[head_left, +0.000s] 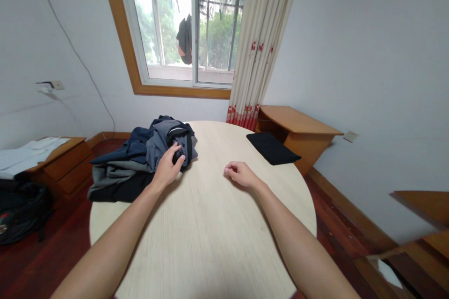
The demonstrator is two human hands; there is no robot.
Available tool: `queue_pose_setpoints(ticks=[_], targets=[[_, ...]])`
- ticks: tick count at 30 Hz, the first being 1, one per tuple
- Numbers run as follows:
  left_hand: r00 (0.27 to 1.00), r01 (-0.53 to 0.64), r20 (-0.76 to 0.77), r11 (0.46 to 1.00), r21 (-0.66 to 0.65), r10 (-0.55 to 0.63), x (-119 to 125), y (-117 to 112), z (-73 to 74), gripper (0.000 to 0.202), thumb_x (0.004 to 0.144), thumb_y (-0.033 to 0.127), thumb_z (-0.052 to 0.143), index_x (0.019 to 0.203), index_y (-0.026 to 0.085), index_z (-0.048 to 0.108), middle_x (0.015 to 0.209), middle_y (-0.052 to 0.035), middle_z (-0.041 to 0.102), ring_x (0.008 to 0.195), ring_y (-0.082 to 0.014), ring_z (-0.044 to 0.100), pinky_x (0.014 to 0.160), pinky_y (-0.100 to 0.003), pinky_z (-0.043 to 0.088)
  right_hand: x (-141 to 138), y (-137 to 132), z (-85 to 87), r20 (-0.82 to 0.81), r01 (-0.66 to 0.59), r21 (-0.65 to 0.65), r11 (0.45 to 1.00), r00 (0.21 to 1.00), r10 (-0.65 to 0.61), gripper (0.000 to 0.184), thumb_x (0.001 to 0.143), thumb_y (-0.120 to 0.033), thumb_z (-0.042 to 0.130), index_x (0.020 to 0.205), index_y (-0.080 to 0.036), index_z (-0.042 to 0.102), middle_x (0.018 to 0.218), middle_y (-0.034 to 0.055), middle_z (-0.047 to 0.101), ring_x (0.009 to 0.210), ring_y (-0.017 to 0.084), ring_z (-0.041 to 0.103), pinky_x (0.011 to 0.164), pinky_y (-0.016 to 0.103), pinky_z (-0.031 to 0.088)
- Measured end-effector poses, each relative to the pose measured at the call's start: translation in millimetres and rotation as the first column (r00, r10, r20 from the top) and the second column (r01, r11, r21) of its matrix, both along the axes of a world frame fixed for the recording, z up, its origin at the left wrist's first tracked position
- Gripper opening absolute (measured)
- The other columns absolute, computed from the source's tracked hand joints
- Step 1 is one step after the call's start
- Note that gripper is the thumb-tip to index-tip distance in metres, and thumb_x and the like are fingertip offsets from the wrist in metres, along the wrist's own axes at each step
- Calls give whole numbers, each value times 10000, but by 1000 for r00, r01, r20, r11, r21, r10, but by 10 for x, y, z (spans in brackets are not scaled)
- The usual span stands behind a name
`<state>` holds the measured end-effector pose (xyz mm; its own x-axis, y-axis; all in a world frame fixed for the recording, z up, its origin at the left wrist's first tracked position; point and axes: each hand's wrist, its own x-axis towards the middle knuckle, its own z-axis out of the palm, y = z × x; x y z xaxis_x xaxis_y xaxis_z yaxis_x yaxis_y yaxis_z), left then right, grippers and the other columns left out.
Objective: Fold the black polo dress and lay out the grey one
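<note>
A heap of clothes (pixel 135 149) in dark blue, grey and black lies on the left side of the round table (pixel 210 224). My left hand (pixel 170 163) reaches to the heap's right end, its thumb and fingers apart. Its fingertips rest at a grey-blue garment (pixel 161 138) with a dark opening or band; whether they press into the cloth I cannot tell. Over the middle of the table is my right hand (pixel 242 174), fingers curled in and nothing visible in them. A folded black garment (pixel 272 147) lies flat at the table's right, beyond my right hand.
Behind the table's right edge stands a wooden desk (pixel 298 121), beside a patterned curtain (pixel 261 46). On the left are a wooden cabinet (pixel 72 168) with white cloth or paper (pixel 31 154) on top and a black backpack (pixel 24 210) on the floor.
</note>
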<state>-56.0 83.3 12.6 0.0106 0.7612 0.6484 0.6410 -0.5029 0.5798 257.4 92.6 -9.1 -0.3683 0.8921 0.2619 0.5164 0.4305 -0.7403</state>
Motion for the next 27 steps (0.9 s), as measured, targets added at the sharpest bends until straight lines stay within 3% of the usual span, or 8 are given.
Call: queue_pose_setpoints(ticks=[3, 7, 9, 12, 14, 16, 22, 27], targets=[[998, 10, -55, 996, 90, -5, 40, -49, 62, 396, 930, 414, 525, 1205, 154, 640, 1400, -157, 577, 1305, -287, 527, 1126, -495, 383, 35, 30, 4, 13, 70, 30, 997, 997, -70, 247, 846, -375, 559, 811, -164, 683, 715, 34, 672, 643, 152, 567, 610, 265, 410], [993, 98, -80, 989, 106, -90, 136, -158, 146, 297, 944, 375, 507, 1054, 170, 692, 1136, -110, 713, 1078, -245, 647, 963, -397, 496, 234, 112, 81, 55, 324, 161, 932, 940, -337, 221, 853, -347, 554, 843, -173, 690, 873, 73, 712, 820, 191, 635, 770, 299, 455], [979, 184, -90, 983, 9, -183, 192, -216, 160, 292, 951, 367, 499, 1005, 169, 707, 964, -78, 743, 877, -205, 682, 801, -320, 523, 407, 154, 125, 114, 485, 234, 843, 847, -519, 225, 853, -333, 557, 896, -169, 704, 1004, 106, 708, 962, 228, 632, 873, 334, 446], [938, 293, -152, 946, -136, -313, 294, -296, 146, 288, 944, 338, 495, 963, 163, 723, 789, -37, 732, 655, -158, 636, 643, -266, 469, 689, 195, 140, 230, 679, 279, 679, 639, -734, 289, 850, -310, 564, 1047, -152, 705, 1188, 148, 655, 1131, 292, 571, 1000, 419, 393], [903, 345, -196, 918, -198, -382, 369, -339, 121, 284, 934, 312, 493, 936, 157, 731, 770, -34, 729, 619, -145, 611, 618, -254, 437, 840, 207, 104, 294, 765, 263, 588, 517, -804, 382, 839, -301, 584, 1173, -137, 665, 1298, 172, 597, 1224, 328, 510, 1068, 489, 332], [873, 379, -223, 891, -250, -434, 436, -368, 92, 287, 929, 305, 496, 901, 156, 739, 769, -39, 730, 618, -141, 602, 612, -246, 420, 939, 215, 48, 329, 818, 223, 531, 449, -830, 471, 826, -301, 608, 1265, -134, 609, 1378, 182, 539, 1296, 346, 443, 1104, 543, 277], [839, 404, -235, 852, -332, -490, 490, -384, 39, 309, 933, 330, 497, 855, 164, 746, 748, -35, 720, 627, -143, 594, 614, -241, 405, 1039, 256, -47, 325, 846, 183, 500, 428, -843, 549, 840, -286, 569, 1358, -109, 529, 1393, 218, 500, 1271, 369, 428, 996, 518, 374], [856, 398, -207, 860, -319, -474, 456, -375, 56, 310, 927, 331, 492, 840, 163, 738, 724, -36, 707, 621, -152, 589, 612, -249, 411, 1048, 282, -4, 314, 821, 246, 515, 435, -844, 453, 815, -226, 561, 1244, -94, 625, 1285, 255, 561, 1171, 396, 482, 911, 529, 396]])
